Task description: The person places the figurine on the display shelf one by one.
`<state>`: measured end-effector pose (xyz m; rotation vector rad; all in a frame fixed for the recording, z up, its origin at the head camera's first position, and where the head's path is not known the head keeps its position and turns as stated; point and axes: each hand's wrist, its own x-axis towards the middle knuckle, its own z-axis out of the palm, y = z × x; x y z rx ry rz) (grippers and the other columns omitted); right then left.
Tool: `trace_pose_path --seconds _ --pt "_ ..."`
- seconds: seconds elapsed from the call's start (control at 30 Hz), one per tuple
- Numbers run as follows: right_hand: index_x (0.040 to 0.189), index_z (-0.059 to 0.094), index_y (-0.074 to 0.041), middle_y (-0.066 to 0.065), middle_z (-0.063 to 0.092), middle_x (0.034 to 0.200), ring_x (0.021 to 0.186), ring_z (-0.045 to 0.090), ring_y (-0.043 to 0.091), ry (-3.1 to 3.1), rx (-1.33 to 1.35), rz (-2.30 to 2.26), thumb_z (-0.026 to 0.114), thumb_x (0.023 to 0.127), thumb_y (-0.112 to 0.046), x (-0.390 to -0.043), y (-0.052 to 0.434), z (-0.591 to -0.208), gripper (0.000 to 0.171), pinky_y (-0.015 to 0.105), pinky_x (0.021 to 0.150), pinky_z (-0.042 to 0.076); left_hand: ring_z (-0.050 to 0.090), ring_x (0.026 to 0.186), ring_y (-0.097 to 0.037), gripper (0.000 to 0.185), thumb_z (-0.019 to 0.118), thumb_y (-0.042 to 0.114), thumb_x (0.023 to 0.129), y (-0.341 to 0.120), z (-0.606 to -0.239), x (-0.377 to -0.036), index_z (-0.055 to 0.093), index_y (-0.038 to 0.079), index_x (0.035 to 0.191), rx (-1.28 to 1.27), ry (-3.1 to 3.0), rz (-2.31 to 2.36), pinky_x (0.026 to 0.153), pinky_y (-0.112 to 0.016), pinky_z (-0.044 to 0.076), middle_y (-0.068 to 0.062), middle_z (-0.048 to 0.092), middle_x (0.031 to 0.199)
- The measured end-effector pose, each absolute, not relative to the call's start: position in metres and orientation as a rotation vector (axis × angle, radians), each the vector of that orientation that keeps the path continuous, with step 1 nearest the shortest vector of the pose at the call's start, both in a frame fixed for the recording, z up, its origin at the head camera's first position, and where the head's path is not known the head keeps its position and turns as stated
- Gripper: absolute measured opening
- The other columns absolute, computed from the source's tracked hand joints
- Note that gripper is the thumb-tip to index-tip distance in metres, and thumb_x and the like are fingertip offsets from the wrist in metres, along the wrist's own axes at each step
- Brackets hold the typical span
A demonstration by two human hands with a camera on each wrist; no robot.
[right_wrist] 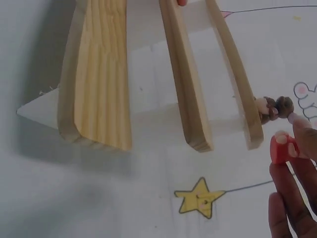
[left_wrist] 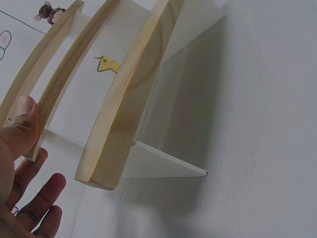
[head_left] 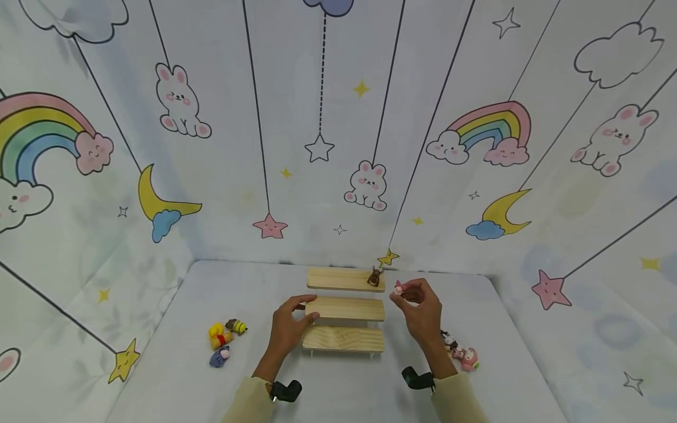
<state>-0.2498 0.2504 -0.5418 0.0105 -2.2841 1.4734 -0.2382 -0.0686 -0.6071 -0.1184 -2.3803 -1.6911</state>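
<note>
A three-tier wooden display shelf (head_left: 346,308) with pale see-through side supports stands in the middle of the table. At the left end of its middle board, my left hand (head_left: 288,329) holds the edge, the thumb on one side and a fingertip on the other in the left wrist view. Just off the right end of the top board, my right hand (head_left: 424,311) pinches a small pink-and-white figurine (head_left: 399,288); its red-pink side (right_wrist: 280,148) shows in the right wrist view. A brown figurine (head_left: 375,277) sits on the top board's right end.
On the table's left lie a yellow-and-red bear figurine (head_left: 219,335), a bee-striped one (head_left: 236,326) and a blue-grey one (head_left: 220,356). Several pink and dark figurines (head_left: 468,359) lie beside my right forearm. A printed cloth backdrop (head_left: 222,176) rises behind and at both sides.
</note>
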Motion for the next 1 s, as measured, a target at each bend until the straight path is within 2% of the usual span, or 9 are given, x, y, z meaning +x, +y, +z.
trace_pose_path --seconds 0.27,0.4,0.63,0.9,1.0 --pt "0.111 0.072 -0.017 0.000 0.078 0.104 0.085 0.071 0.012 -2.290 0.076 1.458 0.093 0.083 -0.012 -0.251 0.236 -0.559 0.035 0.024 0.076 0.055 0.068 0.116 -0.028 0.048 0.089 0.020 0.085 -0.069 -0.607 -0.239 0.075 0.023 0.131 -0.113 -2.392 -1.688 0.102 -0.061 0.050 0.002 0.075 0.133" --pt "0.109 0.075 -0.020 -0.002 0.077 0.102 0.084 0.071 0.012 -2.306 0.089 1.428 0.092 0.083 -0.009 -0.250 0.230 -0.566 0.034 0.027 0.075 0.058 0.069 0.114 -0.027 0.048 0.089 0.020 0.085 -0.069 -0.609 -0.240 0.076 0.022 0.131 -0.123 -2.384 -1.679 0.099 -0.060 0.051 0.001 0.076 0.132" --pt "0.108 0.076 -0.017 -0.003 0.078 0.101 0.085 0.073 0.015 -2.355 0.104 1.427 0.094 0.082 -0.014 -0.250 0.223 -0.576 0.032 0.029 0.075 0.059 0.069 0.113 -0.027 0.047 0.089 0.021 0.085 -0.069 -0.609 -0.239 0.076 0.022 0.130 -0.136 -2.373 -1.685 0.100 -0.061 0.051 0.001 0.076 0.132" --pt "0.108 0.076 -0.018 -0.005 0.077 0.101 0.087 0.073 0.015 -2.375 0.088 1.391 0.094 0.082 -0.016 -0.250 0.219 -0.580 0.032 0.052 0.081 0.059 0.069 0.114 -0.028 0.047 0.089 0.018 0.085 -0.069 -0.609 -0.239 0.076 0.022 0.130 -0.132 -2.370 -1.691 0.101 -0.062 0.050 0.001 0.076 0.132" --pt "0.108 0.076 -0.021 -0.006 0.078 0.102 0.088 0.073 0.015 -2.376 0.084 1.383 0.094 0.083 -0.015 -0.250 0.218 -0.580 0.031 0.051 0.082 0.059 0.068 0.115 -0.028 0.047 0.089 0.020 0.086 -0.070 -0.610 -0.239 0.076 0.023 0.130 -0.130 -2.381 -1.688 0.101 -0.061 0.051 0.001 0.075 0.133"
